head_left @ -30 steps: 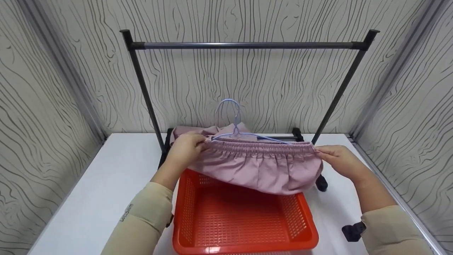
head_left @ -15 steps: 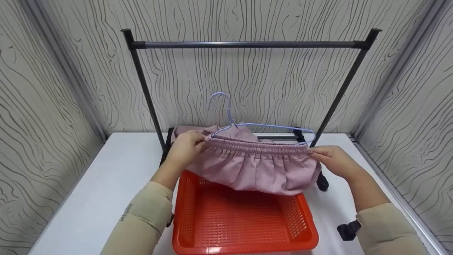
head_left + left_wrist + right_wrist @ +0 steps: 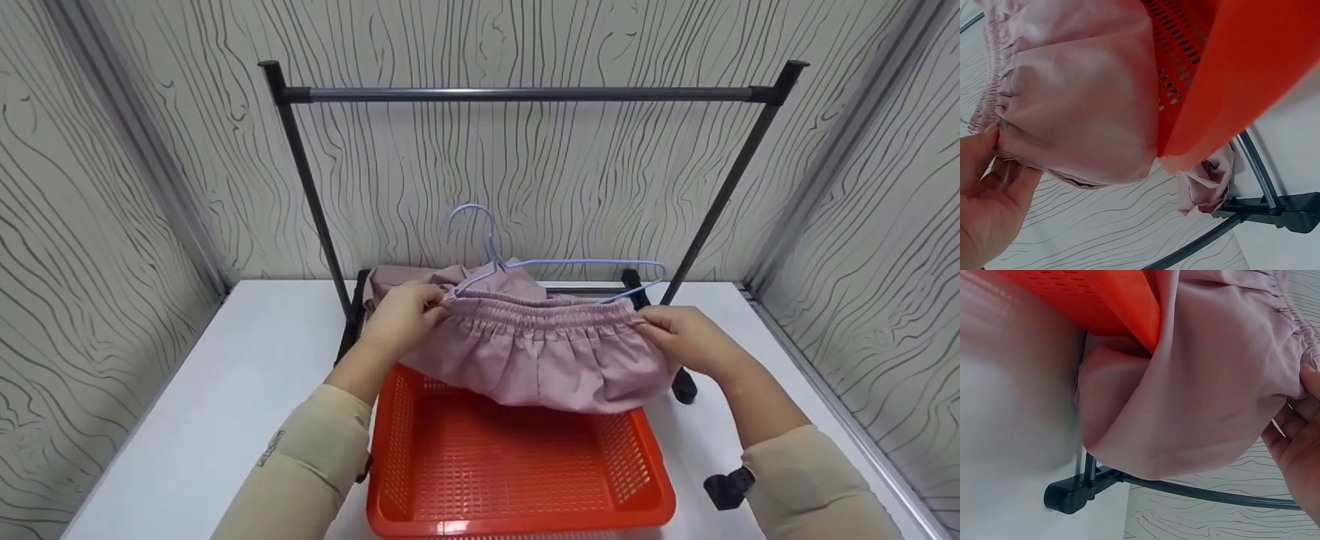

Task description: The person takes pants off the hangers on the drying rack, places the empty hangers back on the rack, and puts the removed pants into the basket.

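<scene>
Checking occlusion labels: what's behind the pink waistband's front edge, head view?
Much of a blue hanger, bunched pink cloth and part of the rack base show behind it. The hanger's lower wire is mostly covered.

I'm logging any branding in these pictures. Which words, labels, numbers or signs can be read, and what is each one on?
Dark lettering on the left sleeve: too small and blurred to read surely; its end may be "slim".
No readable text on the pink garment, hanger, red basket or black rack.
</scene>
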The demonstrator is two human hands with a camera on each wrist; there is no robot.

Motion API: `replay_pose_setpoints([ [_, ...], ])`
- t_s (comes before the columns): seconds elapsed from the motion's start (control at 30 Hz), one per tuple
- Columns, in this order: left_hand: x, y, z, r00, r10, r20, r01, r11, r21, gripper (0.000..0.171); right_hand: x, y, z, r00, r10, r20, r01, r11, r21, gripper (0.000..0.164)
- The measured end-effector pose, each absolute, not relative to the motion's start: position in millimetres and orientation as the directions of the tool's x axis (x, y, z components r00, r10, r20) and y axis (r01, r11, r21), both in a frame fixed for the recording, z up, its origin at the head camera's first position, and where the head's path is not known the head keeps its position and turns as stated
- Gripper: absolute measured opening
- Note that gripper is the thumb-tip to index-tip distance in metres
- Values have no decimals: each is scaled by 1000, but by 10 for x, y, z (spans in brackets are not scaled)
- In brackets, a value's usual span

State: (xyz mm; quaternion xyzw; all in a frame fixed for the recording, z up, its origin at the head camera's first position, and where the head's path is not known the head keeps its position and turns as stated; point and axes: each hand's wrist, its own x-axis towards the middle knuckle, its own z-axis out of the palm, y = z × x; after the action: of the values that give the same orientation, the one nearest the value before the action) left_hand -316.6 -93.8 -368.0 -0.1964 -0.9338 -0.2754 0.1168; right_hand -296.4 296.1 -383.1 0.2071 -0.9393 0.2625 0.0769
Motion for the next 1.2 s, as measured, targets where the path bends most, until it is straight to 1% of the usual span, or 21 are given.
replay_pose_setpoints([
  [0.1,-3168,-919,-3681,-886,333,323,454,765,457,7,-2959,2924,-3820,-893,-371,255,-450,772,-449,7],
  [0.2,-3166,-904,-3685,-874,360,325,477,761,440,9,-2957,2892,-3811,-872,-417,256,-489,761,-426,9],
  [0.4,-3170,-888,-3696,-854,388,348,509,764,396,11,-2956,2843,-3768,-816,-481,321,-572,752,-328,4],
  [0.5,-3162,-885,-3693,-851,394,348,514,765,389,11,-2951,2834,-3736,-803,-480,354,-584,753,-304,2],
  [0.63,-3146,-879,-3690,-853,399,336,510,771,380,10,-2943,2842,-3690,-784,-457,421,-593,752,-288,4],
  [0.77,-3140,-866,-3697,-846,413,337,521,773,361,10,-2943,2854,-3644,-727,-423,541,-613,755,-232,6],
  [0.83,-3145,-858,-3704,-839,424,341,532,768,356,11,-2943,2856,-3628,-715,-393,579,-599,771,-217,8],
  [0.9,-3150,-851,-3712,-833,433,346,543,760,358,11,-2945,2856,-3620,-724,-367,584,-575,789,-216,16],
  [0.97,-3158,-844,-3721,-824,442,353,556,751,356,12,-2947,2850,-3620,-747,-349,566,-546,807,-223,25],
  [1.03,-3162,-841,-3726,-817,451,358,566,743,357,12,-2948,2839,-3627,-772,-345,533,-525,820,-230,31],
  [1.1,-3166,-841,-3730,-810,461,363,577,736,354,11,-2951,2822,-3639,-789,-354,502,-519,822,-235,32],
  [1.2,-3167,-840,-3726,-803,469,367,587,729,351,12,-2957,2796,-3658,-809,-370,457,-518,816,-255,24],
])
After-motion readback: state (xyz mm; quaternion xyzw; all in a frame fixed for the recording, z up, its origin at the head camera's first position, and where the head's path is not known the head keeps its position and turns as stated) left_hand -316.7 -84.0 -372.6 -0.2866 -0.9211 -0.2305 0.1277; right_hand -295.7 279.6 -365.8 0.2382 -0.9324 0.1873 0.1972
